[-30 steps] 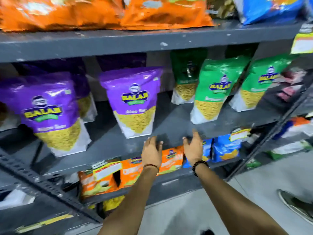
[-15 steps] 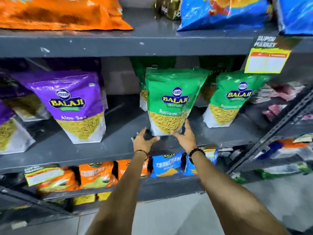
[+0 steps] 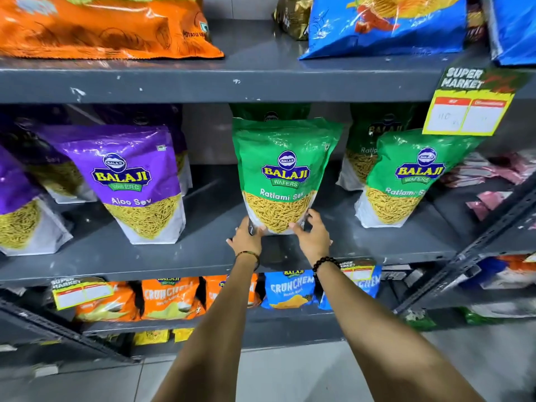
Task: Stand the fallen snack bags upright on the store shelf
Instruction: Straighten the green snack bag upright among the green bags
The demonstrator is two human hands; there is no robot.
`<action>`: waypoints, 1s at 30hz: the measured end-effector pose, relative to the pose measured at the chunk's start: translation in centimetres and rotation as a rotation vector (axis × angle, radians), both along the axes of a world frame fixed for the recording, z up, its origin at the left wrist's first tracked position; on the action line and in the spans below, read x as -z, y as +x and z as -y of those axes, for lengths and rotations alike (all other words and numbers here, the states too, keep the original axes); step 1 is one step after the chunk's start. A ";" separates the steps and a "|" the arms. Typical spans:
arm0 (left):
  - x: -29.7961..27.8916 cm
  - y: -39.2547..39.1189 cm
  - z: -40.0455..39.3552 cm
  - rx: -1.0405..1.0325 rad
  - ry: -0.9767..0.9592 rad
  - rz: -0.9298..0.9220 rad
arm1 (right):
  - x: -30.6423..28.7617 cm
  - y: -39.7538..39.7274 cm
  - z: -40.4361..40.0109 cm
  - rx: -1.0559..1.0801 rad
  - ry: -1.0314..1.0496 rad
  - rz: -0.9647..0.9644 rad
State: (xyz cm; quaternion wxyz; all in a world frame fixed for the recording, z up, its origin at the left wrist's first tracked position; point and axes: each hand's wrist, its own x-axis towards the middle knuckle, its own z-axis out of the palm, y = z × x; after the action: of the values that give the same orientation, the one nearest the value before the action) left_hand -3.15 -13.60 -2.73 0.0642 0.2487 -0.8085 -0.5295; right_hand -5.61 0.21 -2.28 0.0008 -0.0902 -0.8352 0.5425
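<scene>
Now, bag: green snack bag [image 3: 285,172] stands upright on the grey middle shelf [image 3: 203,250], long axis vertical, printed front facing the camera, top leaning slightly back
Writing on bag: "BALAJI WAFERS" logo, "Ratlami Sev" below it, above a clear window of yellow sev
Left hand [image 3: 246,237]: fingers curled round the bag's lower left corner, thumb on the front, gripping it
Right hand [image 3: 311,235]: partly open, fingertips pressed on the lower right corner; thumb on the front
Neighbours: purple bag [image 3: 135,181] reading "BALAJI WAFERS Aloo Sev" to the left, well apart; second green bag [image 3: 406,181] to the right, same brand, name cut to "Ratlami S"
Price tag [image 3: 470,108]: yellow, headed "SUPER MARKET", hanging from the upper shelf edge
Lower shelf: orange and blue packs [image 3: 290,290] reading "CRUNCHEM"
</scene>
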 end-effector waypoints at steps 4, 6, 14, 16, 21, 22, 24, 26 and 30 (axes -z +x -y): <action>0.1 -0.1 0.2 -0.004 0.032 0.006 | -0.2 0.2 0.3 0.024 0.019 0.000; 0.2 -0.3 0.2 -0.001 0.057 0.006 | -0.3 0.3 0.3 0.028 0.017 0.001; 0.9 2.5 -0.3 -0.059 -0.020 -0.027 | 0.7 1.3 -1.5 0.002 0.000 0.053; 1.8 4.1 -1.3 -0.060 -0.117 -0.018 | 1.2 2.0 -3.0 0.024 0.051 0.043; 2.7 5.1 -6.3 0.193 -0.356 -0.058 | 2.2 3.4 -9.2 0.209 0.203 0.007; 2.6 4.7 -7.6 0.240 -0.365 -0.060 | 2.3 3.3 -10.6 0.245 0.211 0.011; 2.0 3.5 -10.1 0.305 -0.352 -0.044 | 2.0 2.7 -13.4 0.286 0.215 0.024; 1.5 1.8 -12.3 0.355 -0.307 -0.007 | 1.6 1.4 -16.0 0.299 0.207 0.018; 0.7 -2.1 -15.9 0.406 -0.207 0.035 | 0.4 -2.1 -20.8 0.281 0.102 0.025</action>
State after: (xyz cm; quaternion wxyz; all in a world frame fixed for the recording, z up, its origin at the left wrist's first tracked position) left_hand -5.22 2.29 -3.41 -0.0327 0.0819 -0.8929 -0.4415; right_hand -7.69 21.03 -2.68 0.0708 -0.2126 -0.8408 0.4928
